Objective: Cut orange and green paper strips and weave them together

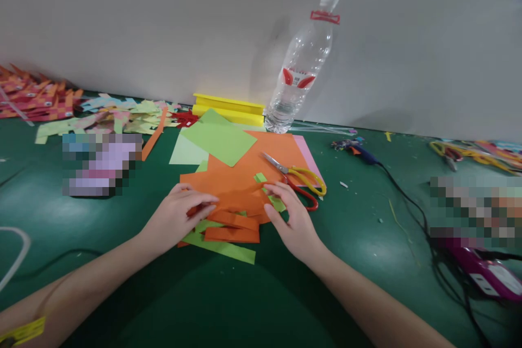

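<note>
My left hand [179, 215] hovers over the left part of an orange paper sheet [232, 190], fingers curved and thumb a little apart from them. No held thing can be made out in it. My right hand [296, 223] is at the sheet's right side, thumb and fingers spread apart. Just beyond it lie scissors [299, 174] with one yellow and one red handle, blades partly open. Folded orange strips [232, 234] rest between the hands on green paper strips [228, 250]. A light green sheet [222, 138] overlaps the orange paper.
Behind the papers are a yellow holder [228, 110] and a tilted plastic bottle [299, 65] against the grey partition. Paper strips [122, 117] and orange-red woven pieces [36, 95] pile up at left. A blue-handled corded tool [362, 152] and a purple device [481, 266] lie at right.
</note>
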`<state>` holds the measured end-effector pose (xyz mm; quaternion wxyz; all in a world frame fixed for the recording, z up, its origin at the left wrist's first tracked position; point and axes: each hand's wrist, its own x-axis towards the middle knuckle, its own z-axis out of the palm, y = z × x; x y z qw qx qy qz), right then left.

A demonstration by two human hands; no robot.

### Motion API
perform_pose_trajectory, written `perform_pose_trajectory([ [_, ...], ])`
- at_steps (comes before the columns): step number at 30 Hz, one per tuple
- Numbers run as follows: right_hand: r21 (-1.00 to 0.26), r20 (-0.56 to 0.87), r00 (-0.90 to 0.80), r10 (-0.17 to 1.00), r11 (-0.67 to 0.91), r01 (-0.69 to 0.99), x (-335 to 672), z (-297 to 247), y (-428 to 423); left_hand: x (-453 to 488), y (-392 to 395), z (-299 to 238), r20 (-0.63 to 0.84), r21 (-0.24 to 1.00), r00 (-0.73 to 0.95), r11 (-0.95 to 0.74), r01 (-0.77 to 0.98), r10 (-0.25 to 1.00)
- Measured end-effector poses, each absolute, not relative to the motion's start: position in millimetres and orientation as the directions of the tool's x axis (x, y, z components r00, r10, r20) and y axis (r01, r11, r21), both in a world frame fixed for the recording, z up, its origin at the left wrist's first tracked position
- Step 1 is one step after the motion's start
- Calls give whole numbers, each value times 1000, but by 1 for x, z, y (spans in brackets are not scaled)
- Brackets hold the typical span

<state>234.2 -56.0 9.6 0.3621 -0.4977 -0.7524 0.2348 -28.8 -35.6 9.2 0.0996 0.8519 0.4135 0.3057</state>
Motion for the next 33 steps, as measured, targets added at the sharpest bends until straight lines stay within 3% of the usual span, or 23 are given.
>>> perform_pose_trajectory([
  [5, -795, 331, -86, 940, 327, 510, 238, 0, -49, -30, -35, 10, 406, 466, 426, -584, 665, 809],
  [10, -775, 378, -87, 922, 367, 514, 238, 0, -51, -27, -37, 11, 407, 480, 450, -605, 635, 795],
  [14, -647, 410, -299, 862, 506, 570, 233, 10, -61, -22, -41, 13, 401, 512, 504, -643, 569, 765],
  [20, -388, 300, -719, 626, 769, 508, 225, 21, -70, -15, -50, 22, 335, 626, 529, -604, 493, 779],
  [25, -322, 272, -775, 570, 813, 485, 225, 22, -67, -14, -55, 23, 246, 735, 488, -489, 469, 838],
  [33, -234, 258, -820, 511, 856, 460, 224, 21, -67, -16, -53, 17, 222, 770, 441, -433, 468, 870],
])
